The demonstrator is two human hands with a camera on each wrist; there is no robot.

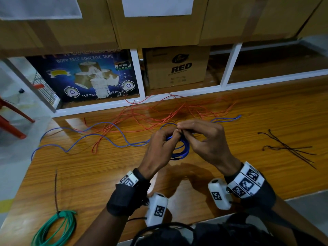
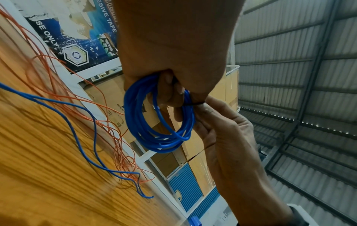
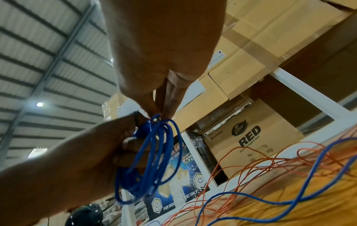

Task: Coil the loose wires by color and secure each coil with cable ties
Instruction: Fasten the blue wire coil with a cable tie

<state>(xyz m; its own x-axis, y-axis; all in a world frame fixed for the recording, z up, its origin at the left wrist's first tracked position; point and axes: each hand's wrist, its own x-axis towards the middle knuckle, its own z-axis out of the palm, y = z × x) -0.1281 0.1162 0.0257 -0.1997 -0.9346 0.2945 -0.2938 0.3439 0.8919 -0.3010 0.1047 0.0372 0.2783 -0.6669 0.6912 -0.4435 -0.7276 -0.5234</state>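
A small coil of blue wire (image 1: pixel 185 150) hangs above the wooden table (image 1: pixel 88 174) at centre. My left hand (image 1: pixel 171 136) grips its top with fingers curled through the loops (image 2: pixel 133 122). My right hand (image 1: pixel 182 128) meets it from the right and pinches a black cable tie (image 2: pixel 196 104) wrapped round the coil's top (image 3: pixel 146 168). Loose blue wire (image 1: pixel 88 135) trails left across the table, with a short end at the right. Tangled orange wire (image 1: pixel 150 112) lies behind the hands. A green coil (image 1: pixel 56 228), bound with a tie, rests at the front left.
Several spare black cable ties (image 1: pixel 291 150) lie on the table to the right. White shelving (image 1: pixel 140 75) with cardboard boxes (image 1: pixel 177 68) stands behind the table. The table's left edge drops to the floor, where a red chair leg (image 1: pixel 10 128) shows.
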